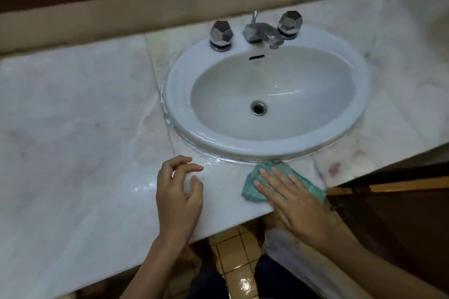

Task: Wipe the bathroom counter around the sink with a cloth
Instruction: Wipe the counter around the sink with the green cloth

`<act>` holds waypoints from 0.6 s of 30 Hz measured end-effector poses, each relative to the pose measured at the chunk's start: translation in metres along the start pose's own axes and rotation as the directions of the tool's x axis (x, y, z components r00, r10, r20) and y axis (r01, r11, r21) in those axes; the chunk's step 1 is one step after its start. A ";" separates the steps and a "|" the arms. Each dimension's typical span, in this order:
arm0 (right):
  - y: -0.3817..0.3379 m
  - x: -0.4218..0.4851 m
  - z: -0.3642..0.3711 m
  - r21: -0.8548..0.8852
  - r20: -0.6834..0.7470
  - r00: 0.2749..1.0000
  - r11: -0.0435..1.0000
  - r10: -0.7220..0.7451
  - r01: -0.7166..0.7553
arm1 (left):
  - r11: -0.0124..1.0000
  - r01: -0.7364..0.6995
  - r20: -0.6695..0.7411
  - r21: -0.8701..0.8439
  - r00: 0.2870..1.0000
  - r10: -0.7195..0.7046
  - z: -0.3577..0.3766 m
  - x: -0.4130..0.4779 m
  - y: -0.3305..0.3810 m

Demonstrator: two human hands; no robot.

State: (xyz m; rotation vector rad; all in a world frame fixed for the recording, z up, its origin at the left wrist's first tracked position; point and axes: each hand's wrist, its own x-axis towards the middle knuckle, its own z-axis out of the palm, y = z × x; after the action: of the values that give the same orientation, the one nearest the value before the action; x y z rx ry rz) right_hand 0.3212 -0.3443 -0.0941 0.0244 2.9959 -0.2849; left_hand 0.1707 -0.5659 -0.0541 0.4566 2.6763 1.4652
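The right hand [291,201] presses the folded teal cloth [251,190] flat under straight fingers on the marble counter [73,128], just beside the sink [179,94] front rim, and the wet streak [211,161] lies to its left, nearer the empty, loosely curled left hand [178,192]

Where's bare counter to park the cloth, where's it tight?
Widest: counter left of the sink, up to the backsplash. Smaller patch right of the sink. Tight: front strip, taken by the left hand and the right hand pressing the cloth.
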 end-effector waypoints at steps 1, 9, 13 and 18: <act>0.023 -0.009 -0.005 0.014 0.002 0.999 0.999 0.036 -0.036 | 1.000 -0.031 0.013 0.001 0.999 0.031 0.015 0.000 0.010; 0.217 -0.065 -0.038 0.039 -0.020 0.968 0.967 0.252 -0.251 | 0.984 -0.177 0.143 0.011 0.974 0.173 0.146 0.004 0.111; 0.295 -0.049 -0.056 0.061 -0.051 0.924 0.924 0.380 -0.377 | 0.966 -0.248 0.263 0.069 0.939 0.223 0.223 0.023 0.156; 0.390 0.013 -0.073 0.156 -0.088 0.771 0.773 0.631 -0.615 | 0.925 -0.278 0.408 0.260 0.900 0.155 0.296 0.052 0.185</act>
State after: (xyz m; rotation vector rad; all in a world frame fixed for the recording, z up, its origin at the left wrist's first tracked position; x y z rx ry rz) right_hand 0.3102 0.0523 -0.0973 1.0731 2.8723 -0.3868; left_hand 0.2198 -0.2160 -0.0575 0.9836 2.5932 0.8607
